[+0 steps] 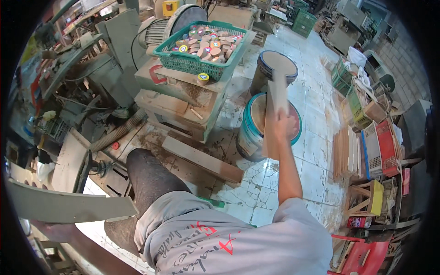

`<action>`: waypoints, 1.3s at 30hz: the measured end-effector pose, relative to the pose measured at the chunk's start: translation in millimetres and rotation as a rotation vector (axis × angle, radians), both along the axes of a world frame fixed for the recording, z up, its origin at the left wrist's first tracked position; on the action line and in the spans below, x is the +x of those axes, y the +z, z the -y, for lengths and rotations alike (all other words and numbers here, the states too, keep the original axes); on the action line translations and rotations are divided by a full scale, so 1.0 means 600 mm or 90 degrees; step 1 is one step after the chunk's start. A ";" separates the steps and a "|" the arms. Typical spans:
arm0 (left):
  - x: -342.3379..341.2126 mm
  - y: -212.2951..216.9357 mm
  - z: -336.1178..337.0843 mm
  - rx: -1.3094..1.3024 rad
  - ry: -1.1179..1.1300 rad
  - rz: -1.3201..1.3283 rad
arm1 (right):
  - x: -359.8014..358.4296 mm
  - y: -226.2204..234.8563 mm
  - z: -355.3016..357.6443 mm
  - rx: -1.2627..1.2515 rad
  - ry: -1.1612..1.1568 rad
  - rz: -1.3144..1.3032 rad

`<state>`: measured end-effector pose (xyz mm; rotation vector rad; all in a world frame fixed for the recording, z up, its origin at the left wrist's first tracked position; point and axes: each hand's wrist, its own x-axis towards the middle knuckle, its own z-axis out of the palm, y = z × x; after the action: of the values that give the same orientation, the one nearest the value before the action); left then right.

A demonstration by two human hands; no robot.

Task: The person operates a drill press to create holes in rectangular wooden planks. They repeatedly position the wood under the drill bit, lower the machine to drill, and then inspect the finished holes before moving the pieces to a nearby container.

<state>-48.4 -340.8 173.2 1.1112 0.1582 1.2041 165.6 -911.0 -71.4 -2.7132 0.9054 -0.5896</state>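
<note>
At the lower left my left hand [57,231] is closed around a long pale grey board [75,205], its fingertips showing past the far edge. My right hand [285,126] reaches forward, closed on a long flat wooden board [271,133] whose far end is smeared by motion. That board is above a teal-rimmed bucket [247,130] with a round top. Just behind stands a second bucket [261,75] with a dark blue rim and a dusty top; whether the board touches either bucket I cannot tell.
A green basket [192,64] of round wooden pieces sits on a dusty machine table [174,105]. A thick wooden beam [201,160] lies by my knee. Stacked boards [347,151], crates [387,142] and a red chair [366,256] line the right side.
</note>
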 end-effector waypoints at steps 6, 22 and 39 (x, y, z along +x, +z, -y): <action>0.014 0.018 0.041 -0.036 0.056 0.021 | 0.023 -0.076 0.002 -0.039 0.022 -0.041; -0.011 -0.028 -0.031 0.031 0.071 -0.011 | 0.002 -0.097 0.119 -0.117 -0.085 -0.018; -0.003 -0.016 -0.003 0.037 0.128 -0.043 | 0.005 -0.089 0.126 -0.040 -0.088 0.058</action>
<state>-50.2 -339.3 163.5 1.2094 0.2938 1.3572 168.8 -986.5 -125.0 -2.6698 1.0736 -0.7741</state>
